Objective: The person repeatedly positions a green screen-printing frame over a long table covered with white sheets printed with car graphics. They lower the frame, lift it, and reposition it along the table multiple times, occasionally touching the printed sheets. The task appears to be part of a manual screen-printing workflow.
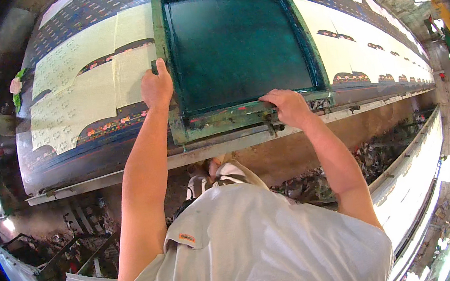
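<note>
One green frame (217, 122), two hands holding it: left hand (157, 87) at 9 o'clock, fingers half hidden tho; right hand (289, 106) at 5, fingers hooked over.

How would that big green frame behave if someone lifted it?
The green frame is probably stiff, given its thick bars. Being broad, it may tip if lifted one-handed. Its teal panel could be slippery, given its glossy look.
</note>
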Tool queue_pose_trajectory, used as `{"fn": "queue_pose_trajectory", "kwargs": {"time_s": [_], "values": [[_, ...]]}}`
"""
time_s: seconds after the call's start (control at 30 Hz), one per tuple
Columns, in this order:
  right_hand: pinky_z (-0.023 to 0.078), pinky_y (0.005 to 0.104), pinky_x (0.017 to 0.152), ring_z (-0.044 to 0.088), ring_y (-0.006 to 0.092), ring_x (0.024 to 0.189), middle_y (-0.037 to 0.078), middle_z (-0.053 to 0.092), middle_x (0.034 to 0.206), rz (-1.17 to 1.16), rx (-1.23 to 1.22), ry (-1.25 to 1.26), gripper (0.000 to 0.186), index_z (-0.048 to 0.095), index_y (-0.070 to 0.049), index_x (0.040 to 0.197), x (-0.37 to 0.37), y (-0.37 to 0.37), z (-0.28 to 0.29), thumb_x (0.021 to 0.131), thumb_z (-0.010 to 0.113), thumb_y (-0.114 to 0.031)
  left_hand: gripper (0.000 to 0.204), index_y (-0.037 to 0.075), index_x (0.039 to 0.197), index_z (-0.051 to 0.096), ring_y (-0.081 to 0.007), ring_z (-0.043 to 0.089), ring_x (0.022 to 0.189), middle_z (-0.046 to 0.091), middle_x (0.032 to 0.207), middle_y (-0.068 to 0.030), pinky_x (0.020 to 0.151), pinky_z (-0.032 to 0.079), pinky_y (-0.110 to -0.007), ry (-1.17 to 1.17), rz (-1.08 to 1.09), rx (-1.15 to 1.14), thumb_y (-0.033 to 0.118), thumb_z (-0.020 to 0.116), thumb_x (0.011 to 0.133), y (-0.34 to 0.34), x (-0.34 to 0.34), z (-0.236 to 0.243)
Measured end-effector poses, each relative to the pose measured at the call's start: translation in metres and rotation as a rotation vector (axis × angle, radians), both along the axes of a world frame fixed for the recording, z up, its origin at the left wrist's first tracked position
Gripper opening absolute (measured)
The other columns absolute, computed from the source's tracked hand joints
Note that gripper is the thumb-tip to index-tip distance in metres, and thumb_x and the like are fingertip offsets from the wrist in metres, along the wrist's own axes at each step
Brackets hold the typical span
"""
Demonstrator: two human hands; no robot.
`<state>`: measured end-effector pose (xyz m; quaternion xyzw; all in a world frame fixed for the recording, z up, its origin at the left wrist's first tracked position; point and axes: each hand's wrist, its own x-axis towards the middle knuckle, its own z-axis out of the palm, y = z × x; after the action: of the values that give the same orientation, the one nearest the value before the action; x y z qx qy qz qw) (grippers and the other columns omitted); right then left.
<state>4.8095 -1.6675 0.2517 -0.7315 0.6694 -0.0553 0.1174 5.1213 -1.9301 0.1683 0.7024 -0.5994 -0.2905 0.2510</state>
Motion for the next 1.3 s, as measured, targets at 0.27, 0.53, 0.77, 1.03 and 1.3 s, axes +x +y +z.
{"fn": "queue_pose_trajectory", "kwargs": {"time_s": [0.27, 0.53, 0.77, 1.03, 1.3], "values": [[0.059, 0.0483, 0.099, 0.074, 0.0316, 0.117, 0.006, 0.076, 0.125, 0.021, -0.244, 0.093, 0.058, 0.077, -0.017, 0.131, -0.004, -0.025, -0.024, 0.079, 0.072, 0.010, 0.080, -0.007, 0.125, 0.075, -0.0519, 0.068, 0.125, 0.074, 0.130, -0.0330, 0.108, 0.052, -0.059, -0.039, -0.019, 0.003, 0.067, 0.048, 0.110, 0.000, 0.000, 0.007], [0.059, 0.0465, 0.098, 0.075, 0.0312, 0.112, 0.007, 0.077, 0.120, 0.044, -0.289, 0.090, 0.050, 0.079, -0.019, 0.130, -0.054, -0.153, -0.041, 0.086, 0.073, 0.001, 0.077, -0.007, 0.132, 0.073, -0.0511, 0.068, 0.127, 0.073, 0.130, -0.0334, 0.110, 0.050, -0.058, -0.077, 0.042, -0.068, 0.063, 0.048, 0.112, 0.001, -0.003, -0.003], [0.060, 0.0479, 0.095, 0.076, 0.0334, 0.110, 0.007, 0.076, 0.116, 0.053, -0.369, 0.101, 0.046, 0.079, -0.019, 0.126, -0.109, -0.288, -0.058, 0.085, 0.074, 0.000, 0.070, -0.004, 0.126, 0.076, -0.0528, 0.068, 0.121, 0.075, 0.123, -0.0333, 0.103, 0.051, -0.058, -0.019, 0.092, 0.017, 0.059, 0.052, 0.112, 0.001, -0.005, 0.008], [0.062, 0.0485, 0.093, 0.076, 0.0336, 0.108, 0.008, 0.075, 0.112, 0.042, -0.401, 0.161, 0.045, 0.077, -0.024, 0.129, -0.158, -0.426, -0.071, 0.088, 0.077, -0.006, 0.059, -0.003, 0.111, 0.078, -0.0512, 0.070, 0.104, 0.076, 0.107, -0.0300, 0.091, 0.052, -0.055, -0.104, 0.160, 0.037, 0.051, 0.056, 0.114, 0.002, -0.012, 0.014], [0.063, 0.0546, 0.094, 0.076, 0.0384, 0.115, 0.011, 0.079, 0.126, 0.023, -0.258, 0.112, 0.050, 0.077, -0.024, 0.136, -0.173, -0.475, -0.049, 0.090, 0.071, -0.005, 0.050, -0.003, 0.106, 0.076, -0.0461, 0.070, 0.089, 0.073, 0.096, -0.0279, 0.080, 0.052, -0.052, -0.075, 0.202, -0.030, 0.045, 0.063, 0.113, 0.005, -0.019, 0.017]]}}
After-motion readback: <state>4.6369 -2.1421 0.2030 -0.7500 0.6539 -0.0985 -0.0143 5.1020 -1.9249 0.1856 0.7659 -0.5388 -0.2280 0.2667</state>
